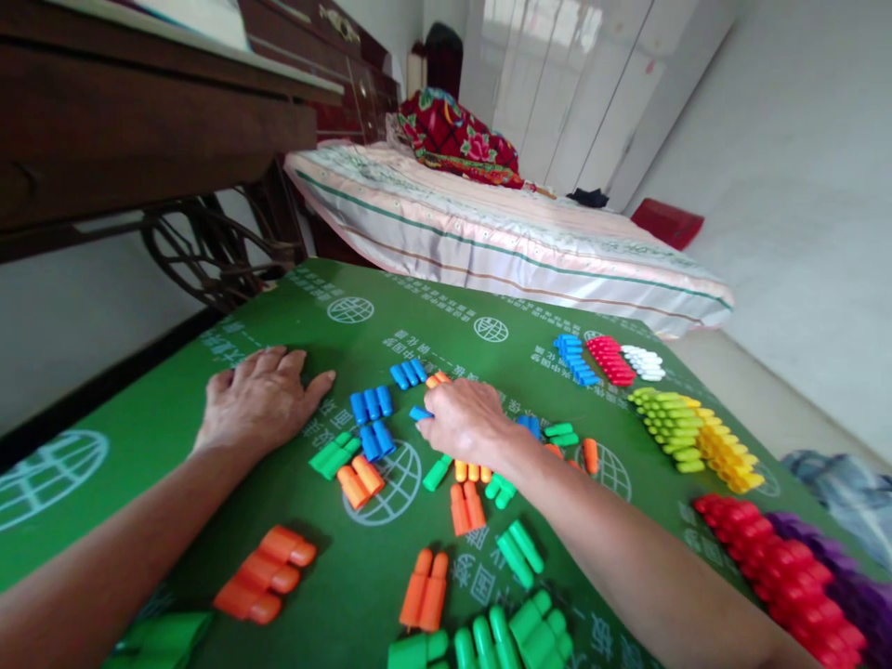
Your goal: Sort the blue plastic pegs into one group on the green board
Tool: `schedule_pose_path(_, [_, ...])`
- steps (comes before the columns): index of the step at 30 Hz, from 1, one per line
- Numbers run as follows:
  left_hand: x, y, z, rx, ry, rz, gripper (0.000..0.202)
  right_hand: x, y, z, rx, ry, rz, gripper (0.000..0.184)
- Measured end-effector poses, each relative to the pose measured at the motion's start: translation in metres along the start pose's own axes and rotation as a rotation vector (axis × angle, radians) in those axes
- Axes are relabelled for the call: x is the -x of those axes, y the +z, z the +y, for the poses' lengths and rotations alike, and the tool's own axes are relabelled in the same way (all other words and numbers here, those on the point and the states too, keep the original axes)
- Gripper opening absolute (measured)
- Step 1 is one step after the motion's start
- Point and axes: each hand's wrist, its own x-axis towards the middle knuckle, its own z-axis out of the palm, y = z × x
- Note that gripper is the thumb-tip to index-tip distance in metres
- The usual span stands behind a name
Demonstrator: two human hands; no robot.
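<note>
My left hand lies flat on the green board, fingers spread, holding nothing. Between the fingertips of my right hand is a blue bullet-shaped plastic piece; the palm hides part of it. Just left of it sit rows of blue pieces, with green pieces and orange pieces below them. An orange piece shows behind the right knuckles. More green and orange pieces lie under and around the right wrist, partly covered.
Along the board's right side stand grouped blue, red, white, lime, yellow and purple pieces. Larger orange pieces lie near the front. A bed adjoins the far edge; a wooden cabinet is at left.
</note>
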Motion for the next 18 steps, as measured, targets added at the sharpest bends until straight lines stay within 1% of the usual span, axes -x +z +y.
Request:
schedule_pose_path(3, [-0.001,0.0,-0.001,-0.005,0.002,0.0,0.074,0.009,-0.007,0.023,-0.009,0.0,0.045,0.022])
schedule_pose_path(6, [-0.003,0.003,-0.002,-0.002,0.002,0.003,0.076,0.022,-0.011,0.063,0.058,0.098,0.131,0.02])
schedule_pose_path(9, [-0.004,0.005,-0.002,0.0,0.003,0.006,0.077,0.035,-0.01,0.106,0.209,0.198,0.1,0.019])
schedule_pose_path(11, [-0.004,0.005,-0.002,0.005,0.006,0.016,0.078,0.043,-0.006,0.129,0.274,0.231,0.061,0.019])
schedule_pose_path(14, [-0.004,0.005,-0.002,0.009,0.01,0.022,0.078,0.049,0.004,0.153,0.29,0.215,0.013,0.019])
schedule_pose_path(16, [-0.004,0.004,-0.001,0.008,0.007,0.017,0.079,0.049,0.011,0.163,0.261,0.196,-0.009,0.018])
schedule_pose_path(18, [-0.005,0.004,-0.001,0.003,0.003,0.012,0.079,0.048,0.019,0.17,0.213,0.196,0.006,0.021])
